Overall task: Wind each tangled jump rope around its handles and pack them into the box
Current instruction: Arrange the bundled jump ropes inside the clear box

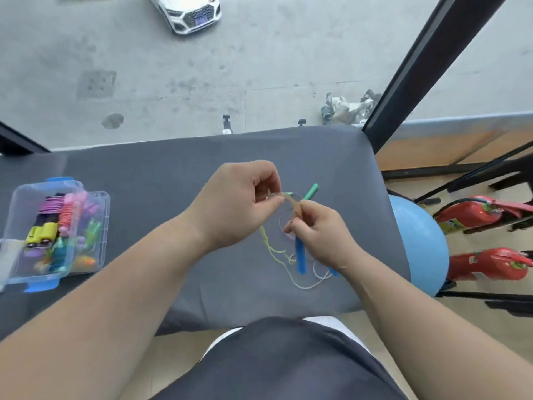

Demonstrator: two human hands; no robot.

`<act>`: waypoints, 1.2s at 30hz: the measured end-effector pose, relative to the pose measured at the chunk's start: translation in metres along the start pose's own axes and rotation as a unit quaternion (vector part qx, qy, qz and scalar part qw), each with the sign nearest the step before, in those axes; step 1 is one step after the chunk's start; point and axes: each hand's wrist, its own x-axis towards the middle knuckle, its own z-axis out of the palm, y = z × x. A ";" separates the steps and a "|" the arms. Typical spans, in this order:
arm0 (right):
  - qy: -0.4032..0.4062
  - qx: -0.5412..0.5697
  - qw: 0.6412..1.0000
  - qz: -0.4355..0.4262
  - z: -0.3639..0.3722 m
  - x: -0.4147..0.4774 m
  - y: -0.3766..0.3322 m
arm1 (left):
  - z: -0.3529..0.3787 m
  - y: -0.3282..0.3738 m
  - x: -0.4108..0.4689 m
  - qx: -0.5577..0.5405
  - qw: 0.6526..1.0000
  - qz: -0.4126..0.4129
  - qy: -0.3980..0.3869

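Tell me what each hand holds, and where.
Left hand pinches the blurred cord near the handles' green ends; right hand grips the handles around their middle.

Bright, even daylight with soft, faint shadows. Wide-angle distortion bends the counter (317,145) edge and window frame (418,67). The rope (291,207) between the fingers is motion-blurred; overall slightly soft.

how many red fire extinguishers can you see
2. The upper fire extinguisher lies right of the blue ball; the lower fire extinguisher lies just below it in the picture. Others may be hidden past the frame edge.
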 end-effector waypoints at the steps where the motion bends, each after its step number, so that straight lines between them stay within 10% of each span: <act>1: -0.004 -0.017 1.000 0.003 0.002 -0.003 -0.003 | -0.010 -0.001 -0.006 0.010 1.000 0.010 0.004; 8: -0.006 -0.042 0.995 0.094 0.008 -0.036 0.007 | -0.028 -0.072 -0.047 0.175 0.981 -0.062 -0.059; 14: -0.115 0.017 0.985 0.130 0.009 -0.057 -0.012 | -0.036 -0.114 -0.064 0.070 0.978 -0.192 0.031; 20: -0.060 0.242 0.943 0.219 0.044 -0.062 -0.049 | -0.041 -0.126 -0.061 0.083 0.962 -0.257 -0.038; 30: -0.004 0.318 0.912 0.257 0.109 -0.063 -0.070 | 0.043 -0.074 -0.116 -0.449 0.813 -0.345 -0.134; 36: 0.041 0.440 0.862 0.247 0.097 -0.060 -0.075 | 0.033 -0.077 -0.111 -0.381 0.860 -0.302 -0.154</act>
